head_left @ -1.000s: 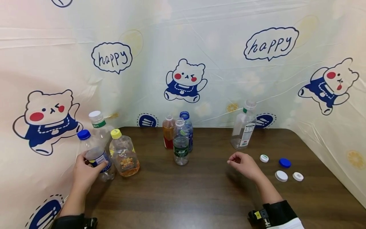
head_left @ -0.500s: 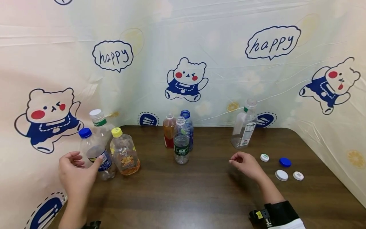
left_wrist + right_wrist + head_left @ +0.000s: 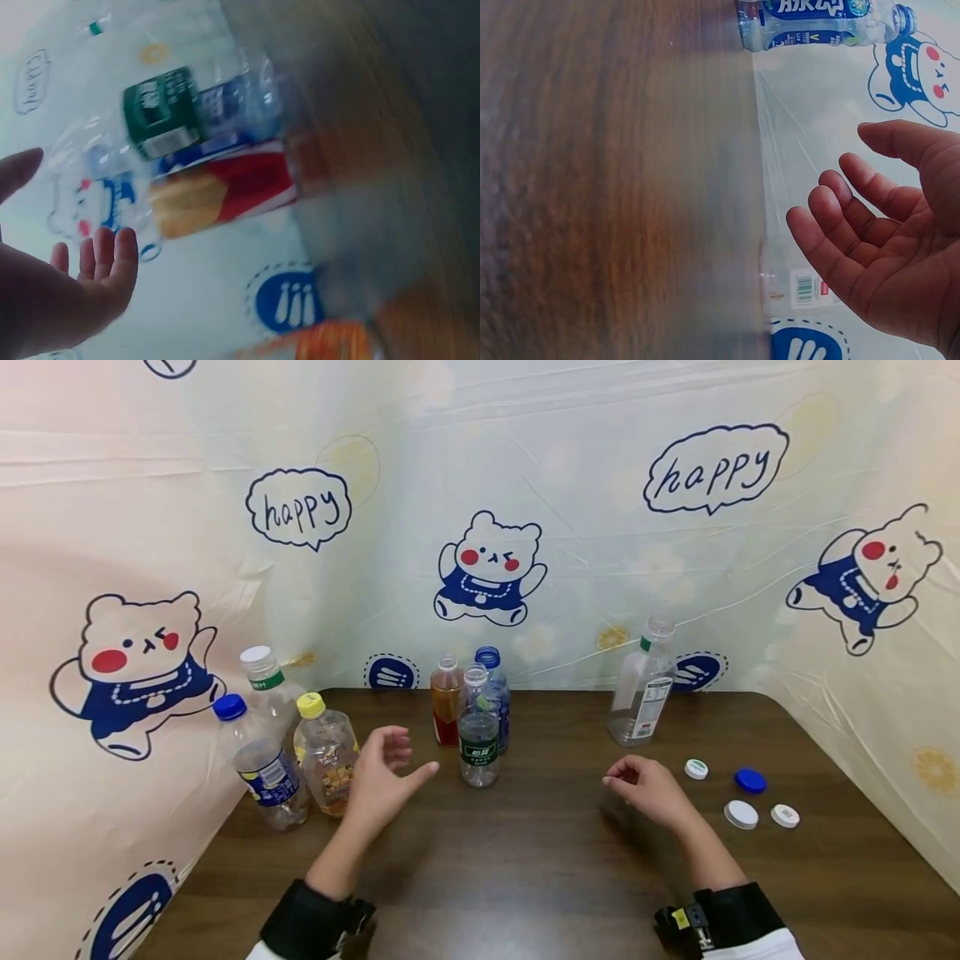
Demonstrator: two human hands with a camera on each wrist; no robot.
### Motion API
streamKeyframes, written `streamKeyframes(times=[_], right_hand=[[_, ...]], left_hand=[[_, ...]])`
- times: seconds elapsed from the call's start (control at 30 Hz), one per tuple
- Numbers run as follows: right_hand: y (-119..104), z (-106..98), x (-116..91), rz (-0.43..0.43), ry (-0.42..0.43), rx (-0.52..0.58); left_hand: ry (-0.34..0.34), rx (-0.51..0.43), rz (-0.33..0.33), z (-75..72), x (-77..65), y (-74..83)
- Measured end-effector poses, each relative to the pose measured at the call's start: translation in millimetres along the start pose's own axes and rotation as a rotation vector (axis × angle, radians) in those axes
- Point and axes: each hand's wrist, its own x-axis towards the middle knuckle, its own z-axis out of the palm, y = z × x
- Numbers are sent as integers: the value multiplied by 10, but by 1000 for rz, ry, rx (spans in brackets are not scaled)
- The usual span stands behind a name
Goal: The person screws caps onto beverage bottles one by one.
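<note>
The green-labelled bottle (image 3: 479, 750) stands upright on the surface (image 3: 525, 881); left of it, nearer, the left hand (image 3: 378, 783) hovers, grip spread and empty; right of it, the right hand (image 3: 650, 791), loosely curled, holds nothing.

The left hand (image 3: 381, 781) has let go of the blue-capped bottle (image 3: 268, 772). A second ago its fingers were wrapped round that one; half a second ago they had come off, though the thumb was still across the front. Now, going by the person's own clock with twelve straight ahead, that bottle is off at nine from the hand, its label uncovered. The hand has swung toward three, fingers and thumb spread, and now hides part of the yellow-capped bottle (image 3: 324, 747). The thumb has come near the green-labelled bottle (image 3: 478, 756), without touching. The black wristband (image 3: 306, 914) has swung inward too.
</note>
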Motion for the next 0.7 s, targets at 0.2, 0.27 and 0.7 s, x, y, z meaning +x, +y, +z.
streamKeyframes(times=[0.2, 0.27, 0.7], right_hand=[[11, -7, -1, 13, -14, 8], [25, -16, 11, 16, -17, 9], [102, -20, 41, 29, -3, 7]], left_hand=[[-109, -22, -55, 382, 349, -176], [-131, -49, -48, 512, 438, -238], [-103, -14, -12, 1033, 533, -268]])
